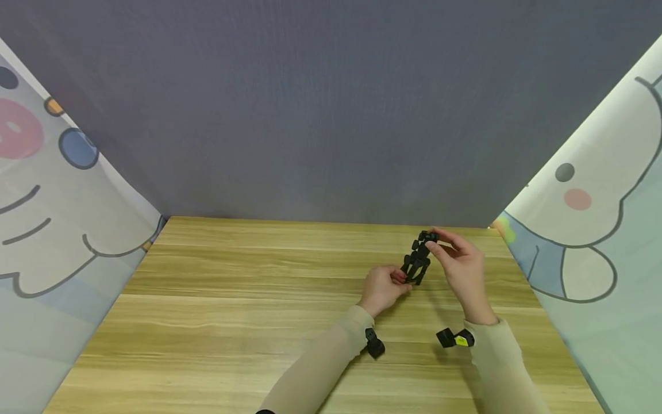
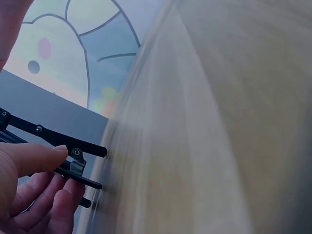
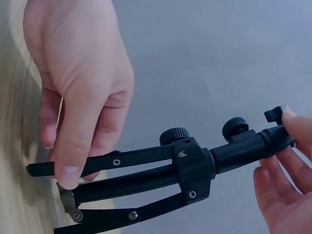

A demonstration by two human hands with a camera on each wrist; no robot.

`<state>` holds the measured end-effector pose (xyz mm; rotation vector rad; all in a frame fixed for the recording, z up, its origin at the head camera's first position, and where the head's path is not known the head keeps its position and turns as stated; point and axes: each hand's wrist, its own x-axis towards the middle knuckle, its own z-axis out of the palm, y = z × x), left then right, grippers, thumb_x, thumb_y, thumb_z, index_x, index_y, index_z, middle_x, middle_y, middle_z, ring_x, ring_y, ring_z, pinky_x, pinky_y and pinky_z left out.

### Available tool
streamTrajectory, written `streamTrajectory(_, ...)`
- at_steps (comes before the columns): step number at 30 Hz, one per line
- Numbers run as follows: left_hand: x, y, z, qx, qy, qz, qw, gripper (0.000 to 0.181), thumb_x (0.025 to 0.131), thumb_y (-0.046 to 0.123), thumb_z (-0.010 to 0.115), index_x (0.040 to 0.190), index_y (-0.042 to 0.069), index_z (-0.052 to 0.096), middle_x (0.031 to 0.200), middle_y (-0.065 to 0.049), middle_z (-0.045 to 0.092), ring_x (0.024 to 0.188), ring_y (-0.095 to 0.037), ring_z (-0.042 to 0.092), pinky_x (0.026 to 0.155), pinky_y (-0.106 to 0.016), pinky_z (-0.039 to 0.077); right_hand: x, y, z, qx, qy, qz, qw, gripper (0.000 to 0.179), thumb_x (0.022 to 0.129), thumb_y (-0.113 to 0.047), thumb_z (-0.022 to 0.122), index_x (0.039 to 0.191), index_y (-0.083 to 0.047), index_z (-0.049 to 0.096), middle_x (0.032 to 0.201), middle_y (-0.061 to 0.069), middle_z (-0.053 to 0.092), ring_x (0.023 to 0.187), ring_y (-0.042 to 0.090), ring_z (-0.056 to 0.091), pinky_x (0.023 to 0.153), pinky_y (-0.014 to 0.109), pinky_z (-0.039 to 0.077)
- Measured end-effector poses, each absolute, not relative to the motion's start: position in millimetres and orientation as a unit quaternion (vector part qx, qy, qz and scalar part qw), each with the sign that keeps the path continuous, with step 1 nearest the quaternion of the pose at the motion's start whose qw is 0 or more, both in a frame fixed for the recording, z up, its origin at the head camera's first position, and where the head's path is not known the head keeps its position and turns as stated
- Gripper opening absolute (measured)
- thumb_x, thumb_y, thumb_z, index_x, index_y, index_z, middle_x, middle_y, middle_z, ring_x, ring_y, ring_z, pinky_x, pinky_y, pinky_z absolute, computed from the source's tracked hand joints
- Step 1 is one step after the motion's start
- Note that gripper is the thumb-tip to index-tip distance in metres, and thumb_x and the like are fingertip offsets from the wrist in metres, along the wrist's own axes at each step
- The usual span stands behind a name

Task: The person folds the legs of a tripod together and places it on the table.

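Note:
A small black tripod (image 1: 418, 259) is held between both hands at the right part of the table, tilted with its head up and its legs down. My left hand (image 1: 385, 287) pinches the leg end near the lower brace; in the left wrist view the thumb (image 2: 39, 158) presses on the legs. My right hand (image 1: 462, 267) grips the head end, with thumb and fingers about the top knob (image 3: 276, 114). The right wrist view shows two round knurled knobs (image 3: 236, 128) along the column and the legs slightly spread.
Beneath the hands lies a wood-grain table (image 1: 233, 305). A dark grey panel (image 1: 331, 115) stands along its far edge. Cartoon-printed sheets (image 1: 574, 230) flank it on both sides. Each wrist carries a small black camera (image 1: 374, 347).

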<state>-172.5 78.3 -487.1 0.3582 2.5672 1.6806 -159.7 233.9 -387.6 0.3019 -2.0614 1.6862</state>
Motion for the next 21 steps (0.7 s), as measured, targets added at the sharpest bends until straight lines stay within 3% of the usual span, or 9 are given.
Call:
streamTrajectory(11, -174.4, 77.6, -487.0, 0.112, 0.831, 0.544, 0.024, 0.012, 0.079, 0.008, 0.085, 0.087, 0.011, 0.076, 0.076, 0.008, 0.068, 0.066, 0.000, 0.061, 0.061, -0.017, 0.051, -166.8, 230.3, -384.4, 0.108, -0.775, 0.575, 0.238, 0.023, 0.088, 0.000, 0.075, 0.110, 0.004, 0.073, 0.107, 0.012, 0.073, 0.091, 0.006, 0.069, 0.076, 0.019, 0.055)
streamTrajectory(21, -180.8, 66.5, -486.7, 0.109, 0.824, 0.555, 0.013, 0.014, 0.080, 0.004, 0.083, 0.087, 0.012, 0.074, 0.077, 0.010, 0.065, 0.069, -0.001, 0.060, 0.064, -0.019, 0.051, -165.6, 234.0, -382.3, 0.048, -0.767, 0.582, 0.268, 0.022, 0.086, -0.002, 0.078, 0.107, 0.004, 0.074, 0.098, -0.005, 0.074, 0.090, 0.007, 0.068, 0.066, 0.016, 0.050)
